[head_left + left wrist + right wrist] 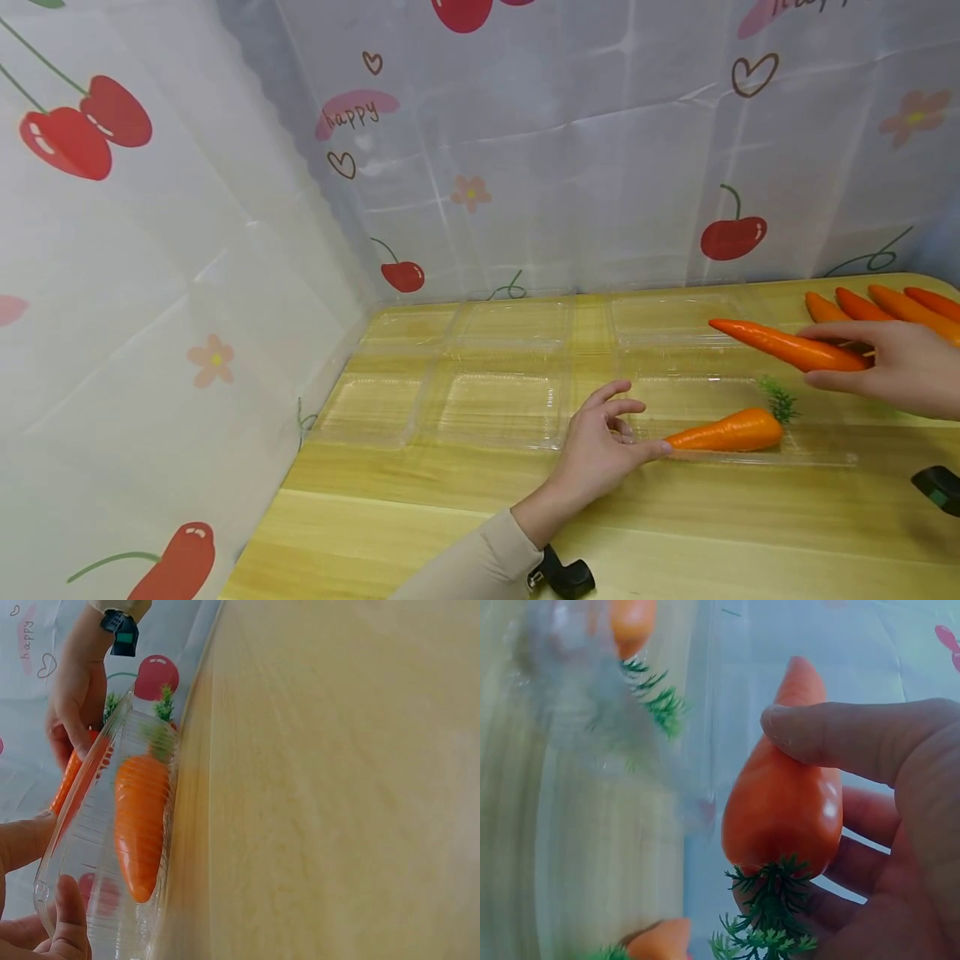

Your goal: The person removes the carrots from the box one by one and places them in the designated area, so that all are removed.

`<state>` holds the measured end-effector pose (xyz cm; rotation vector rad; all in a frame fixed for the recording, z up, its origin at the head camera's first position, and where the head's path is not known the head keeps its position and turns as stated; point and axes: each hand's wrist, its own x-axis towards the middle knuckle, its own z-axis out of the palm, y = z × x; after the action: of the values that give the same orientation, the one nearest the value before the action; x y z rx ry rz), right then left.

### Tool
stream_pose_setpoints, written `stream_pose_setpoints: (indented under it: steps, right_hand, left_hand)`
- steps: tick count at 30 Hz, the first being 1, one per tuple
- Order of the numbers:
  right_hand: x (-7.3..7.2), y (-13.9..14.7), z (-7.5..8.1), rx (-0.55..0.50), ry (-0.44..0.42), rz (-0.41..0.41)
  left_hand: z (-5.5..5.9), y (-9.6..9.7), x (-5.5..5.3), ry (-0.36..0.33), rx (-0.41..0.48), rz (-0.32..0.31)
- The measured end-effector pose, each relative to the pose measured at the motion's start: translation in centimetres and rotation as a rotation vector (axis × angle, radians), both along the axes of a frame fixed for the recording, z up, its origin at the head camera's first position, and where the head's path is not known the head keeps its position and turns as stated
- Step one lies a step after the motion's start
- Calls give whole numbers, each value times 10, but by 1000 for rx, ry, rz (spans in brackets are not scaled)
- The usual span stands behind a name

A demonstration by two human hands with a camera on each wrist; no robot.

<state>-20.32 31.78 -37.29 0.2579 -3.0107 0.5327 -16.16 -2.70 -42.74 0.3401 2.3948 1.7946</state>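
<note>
My right hand (892, 367) holds an orange carrot (787, 346) in the air over the right side of a clear plastic container. In the right wrist view, thumb and fingers wrap the carrot's thick body (784, 810), its green top hanging toward the bottom of the picture. Another carrot (731, 431) with a green top lies along the near side of that container (750, 457), tip pointing left. At the container's left edge, my left hand (596, 446) pinches the rim between thumb and fingers, as the left wrist view shows.
More clear plastic containers (495, 408) stand in rows to the left and behind on the wooden table (360, 517). Several carrots (915, 308) lie side by side at the back right. A patterned sheet (562, 167) hangs along the back and left sides.
</note>
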Motion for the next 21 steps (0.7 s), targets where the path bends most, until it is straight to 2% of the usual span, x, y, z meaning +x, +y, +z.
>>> stream_pose_setpoints:
  steps: [6,15,21]
  right_hand:
    - [7,16,-12,-141,79,-88]
    - [18,32,-35,-281,156,-195]
    - [29,43,-42,-219,81,-387]
  left_hand:
    - [1,0,0,6,-7,3]
    - [1,-2,0,7,-18,1]
    - [1,-2,0,9,-13,-2]
